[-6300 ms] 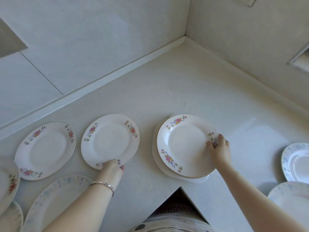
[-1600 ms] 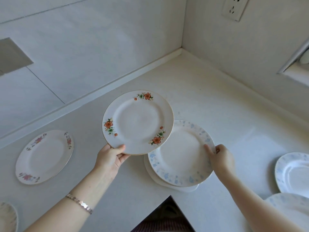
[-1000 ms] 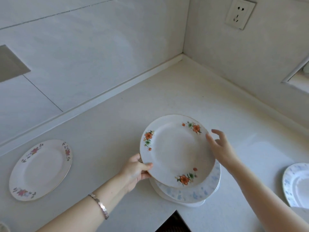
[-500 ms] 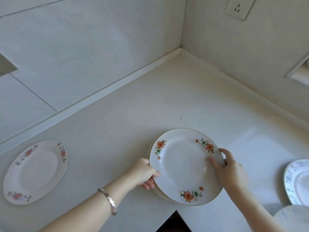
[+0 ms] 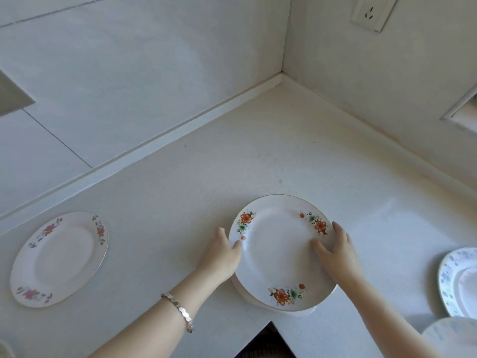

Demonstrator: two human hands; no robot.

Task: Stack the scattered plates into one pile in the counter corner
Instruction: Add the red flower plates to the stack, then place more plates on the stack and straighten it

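Note:
A pile of plates (image 5: 258, 299) rests near the counter's inner front corner. Its top plate (image 5: 280, 251) is white with orange flowers. My left hand (image 5: 222, 257) touches the top plate's left rim with the thumb on it. My right hand (image 5: 335, 250) lies on the right side, fingers spread over rim and face. A pink-flowered plate (image 5: 58, 258) lies alone at the left. A blue-patterned plate (image 5: 458, 281) sits at the right edge, and another pale plate (image 5: 454, 337) shows at the bottom right.
White tiled walls meet at the back corner (image 5: 282, 76) of the pale counter (image 5: 258, 151). A wall socket (image 5: 371, 11) sits at the upper right. A recess edge (image 5: 462, 109) juts from the right wall. The counter's front notch (image 5: 268, 342) opens at the bottom.
The orange-flowered plate came down from my left hand onto the pile over the blue-patterned one. Both hands now rest on its rims, and the right hand has slid further onto its face.

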